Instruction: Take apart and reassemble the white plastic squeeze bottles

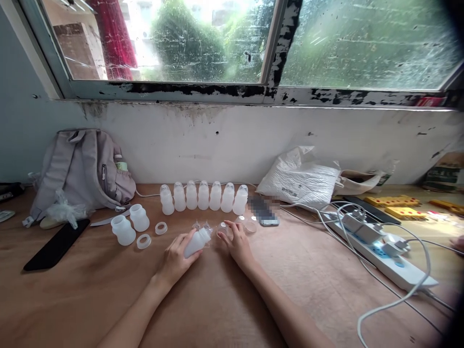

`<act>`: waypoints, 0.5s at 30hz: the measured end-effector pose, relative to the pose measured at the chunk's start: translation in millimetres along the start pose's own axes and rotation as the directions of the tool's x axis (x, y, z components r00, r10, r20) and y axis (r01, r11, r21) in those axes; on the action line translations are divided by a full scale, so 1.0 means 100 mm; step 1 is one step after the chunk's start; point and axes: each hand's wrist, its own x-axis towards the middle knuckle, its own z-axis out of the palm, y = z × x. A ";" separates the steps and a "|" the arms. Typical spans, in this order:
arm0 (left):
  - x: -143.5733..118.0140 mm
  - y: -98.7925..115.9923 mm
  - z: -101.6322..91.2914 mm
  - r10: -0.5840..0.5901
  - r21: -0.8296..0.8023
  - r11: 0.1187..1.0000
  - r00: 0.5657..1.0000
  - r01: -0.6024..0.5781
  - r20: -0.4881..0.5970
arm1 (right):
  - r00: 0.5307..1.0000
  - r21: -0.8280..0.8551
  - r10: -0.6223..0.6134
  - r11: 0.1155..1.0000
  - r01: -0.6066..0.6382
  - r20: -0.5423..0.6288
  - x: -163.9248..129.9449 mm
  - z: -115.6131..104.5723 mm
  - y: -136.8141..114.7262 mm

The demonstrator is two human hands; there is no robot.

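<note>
Left hand point(176, 258) grips one white bottle point(197, 241), right hand point(235, 242) fingers a small clear cap point(222, 228) hard to make out, below seven bottles in a row point(203, 196) mid-frame.

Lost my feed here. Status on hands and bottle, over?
Left hand gripping white bottle, tilted. Right hand on clear cap. Seven capped bottles lined behind; nothing blocking.

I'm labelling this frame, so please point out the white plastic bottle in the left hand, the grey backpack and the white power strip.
White plastic bottle point(197, 241): head view, on its body.
Grey fabric backpack point(78, 169): head view, on its front panel.
White power strip point(389, 263): head view, on its top face.
</note>
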 end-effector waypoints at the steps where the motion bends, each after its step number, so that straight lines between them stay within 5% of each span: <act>1: 0.00 -0.01 0.00 -0.004 -0.003 1.000 1.000 0.004 0.011 | 1.000 0.013 0.008 1.000 -0.008 0.000 0.00 0.01 0.01; 7: 0.00 -0.10 -0.02 -0.050 -0.028 0.998 0.998 0.051 0.049 | 0.991 0.159 0.011 0.987 -0.033 0.136 0.00 0.00 0.05; 15: 0.00 -0.11 -0.05 -0.012 0.017 1.000 0.997 0.011 0.078 | 0.996 0.172 0.023 0.984 -0.037 0.081 0.02 0.05 -0.01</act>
